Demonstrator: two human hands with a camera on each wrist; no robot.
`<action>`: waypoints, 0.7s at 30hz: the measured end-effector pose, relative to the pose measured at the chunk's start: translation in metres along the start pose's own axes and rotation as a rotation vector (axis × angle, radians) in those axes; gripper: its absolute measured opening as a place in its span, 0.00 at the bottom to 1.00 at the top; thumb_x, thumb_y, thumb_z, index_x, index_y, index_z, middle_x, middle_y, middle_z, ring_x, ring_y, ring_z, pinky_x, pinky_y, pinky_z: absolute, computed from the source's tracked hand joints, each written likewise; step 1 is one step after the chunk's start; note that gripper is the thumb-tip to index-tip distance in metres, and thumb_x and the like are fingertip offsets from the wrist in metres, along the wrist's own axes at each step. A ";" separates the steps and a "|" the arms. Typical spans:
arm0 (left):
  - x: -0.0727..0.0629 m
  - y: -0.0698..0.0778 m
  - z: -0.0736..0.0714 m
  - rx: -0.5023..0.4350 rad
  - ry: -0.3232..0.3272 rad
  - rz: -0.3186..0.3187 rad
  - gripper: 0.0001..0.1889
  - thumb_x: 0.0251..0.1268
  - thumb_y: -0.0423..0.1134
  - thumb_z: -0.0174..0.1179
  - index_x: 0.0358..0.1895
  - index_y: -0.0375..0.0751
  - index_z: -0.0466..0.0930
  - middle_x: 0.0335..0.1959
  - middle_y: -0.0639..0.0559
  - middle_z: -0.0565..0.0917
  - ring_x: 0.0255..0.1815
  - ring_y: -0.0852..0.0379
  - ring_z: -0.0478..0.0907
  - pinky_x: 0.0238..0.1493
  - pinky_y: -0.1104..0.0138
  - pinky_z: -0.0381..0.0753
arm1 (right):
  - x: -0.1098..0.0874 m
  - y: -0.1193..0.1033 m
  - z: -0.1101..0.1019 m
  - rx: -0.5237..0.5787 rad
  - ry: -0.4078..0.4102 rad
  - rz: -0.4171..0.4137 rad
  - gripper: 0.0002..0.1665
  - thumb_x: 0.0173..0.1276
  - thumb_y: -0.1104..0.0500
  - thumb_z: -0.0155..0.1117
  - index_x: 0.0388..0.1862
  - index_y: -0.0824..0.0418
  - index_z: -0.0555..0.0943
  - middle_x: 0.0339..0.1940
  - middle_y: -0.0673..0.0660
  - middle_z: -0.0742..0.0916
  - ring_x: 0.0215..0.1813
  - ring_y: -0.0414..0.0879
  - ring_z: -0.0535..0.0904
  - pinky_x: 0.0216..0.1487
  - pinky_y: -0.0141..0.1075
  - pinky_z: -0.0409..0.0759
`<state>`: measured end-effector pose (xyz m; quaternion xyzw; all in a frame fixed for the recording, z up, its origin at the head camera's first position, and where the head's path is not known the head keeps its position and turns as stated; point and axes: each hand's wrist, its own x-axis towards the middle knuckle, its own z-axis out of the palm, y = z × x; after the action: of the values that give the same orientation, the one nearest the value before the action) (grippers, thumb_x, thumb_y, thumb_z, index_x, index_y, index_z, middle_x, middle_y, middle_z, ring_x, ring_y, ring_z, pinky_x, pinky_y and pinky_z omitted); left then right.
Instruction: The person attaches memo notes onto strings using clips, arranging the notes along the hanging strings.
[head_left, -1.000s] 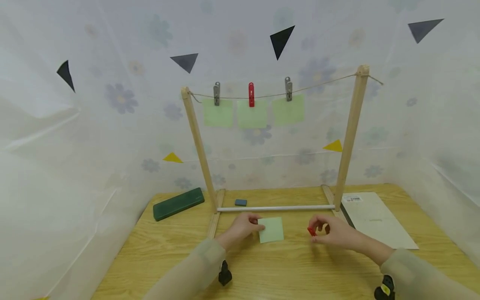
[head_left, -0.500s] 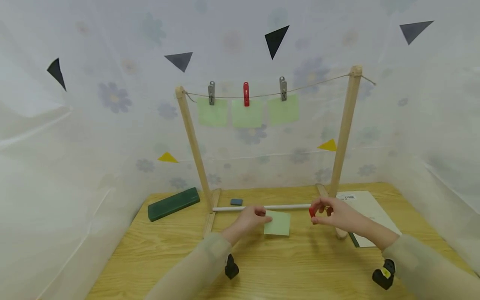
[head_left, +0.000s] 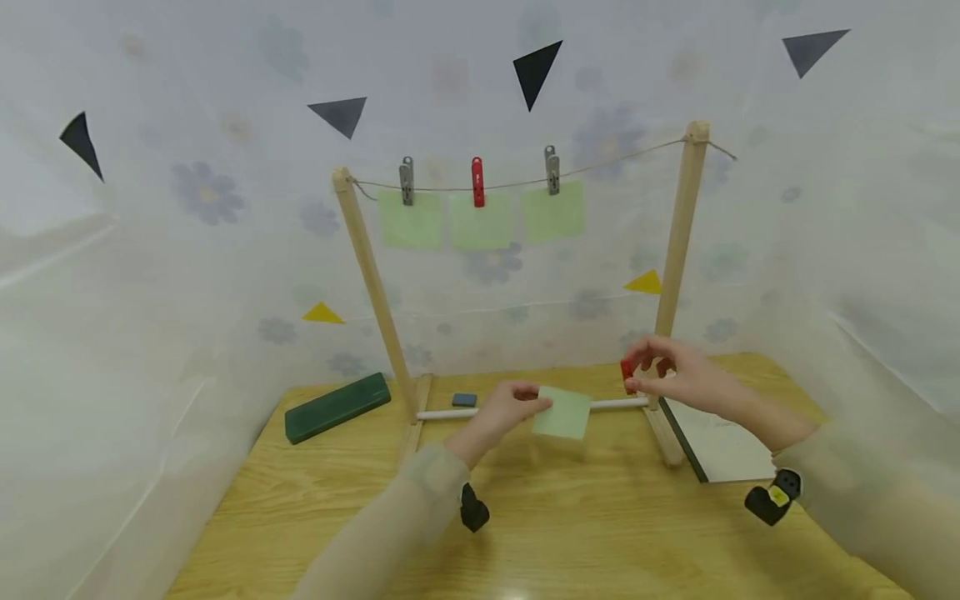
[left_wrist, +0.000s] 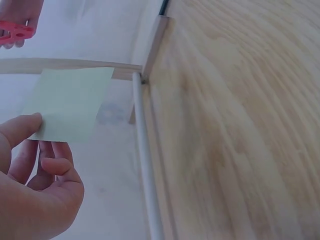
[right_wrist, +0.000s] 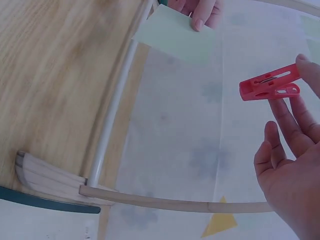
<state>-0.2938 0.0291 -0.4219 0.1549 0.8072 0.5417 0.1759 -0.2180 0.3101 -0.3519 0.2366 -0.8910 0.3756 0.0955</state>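
My left hand (head_left: 510,412) pinches a pale green square of paper (head_left: 564,413) at its left edge, thumb in front and fingers behind, above the table. To the right, my right hand (head_left: 678,375) holds a red clothespin (right_wrist: 270,84) by its handle ends between thumb and fingers; the clothespin's nose points left in the head view. Over both hands runs a string (head_left: 615,161) tied between two wooden posts. From it hang three similar green papers (head_left: 480,222), held by a grey clothespin (head_left: 407,182), a red one (head_left: 477,182) and another grey one (head_left: 552,171).
A white rod (head_left: 622,404) joins the posts' feet. Behind it lies a small blue block (head_left: 464,400); a dark green case (head_left: 337,407) rests at the left. On the right, a white pad with a dark edge (head_left: 723,442) lies partly under my right forearm.
Both hands have risen from near the tabletop, carrying the paper and the red clothespin upward. The head view has shifted slightly to the right.
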 end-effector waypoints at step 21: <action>0.027 0.085 0.010 -0.150 0.072 0.138 0.26 0.67 0.45 0.65 0.66 0.39 0.75 0.61 0.48 0.79 0.59 0.51 0.78 0.59 0.58 0.78 | 0.038 -0.053 -0.074 -0.094 0.189 -0.019 0.13 0.73 0.60 0.61 0.55 0.61 0.78 0.45 0.48 0.82 0.44 0.31 0.74 0.42 0.23 0.72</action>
<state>-0.3080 0.0796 -0.3496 0.1770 0.7576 0.6167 0.1199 -0.2255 0.3171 -0.2539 0.2036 -0.8924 0.3532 0.1937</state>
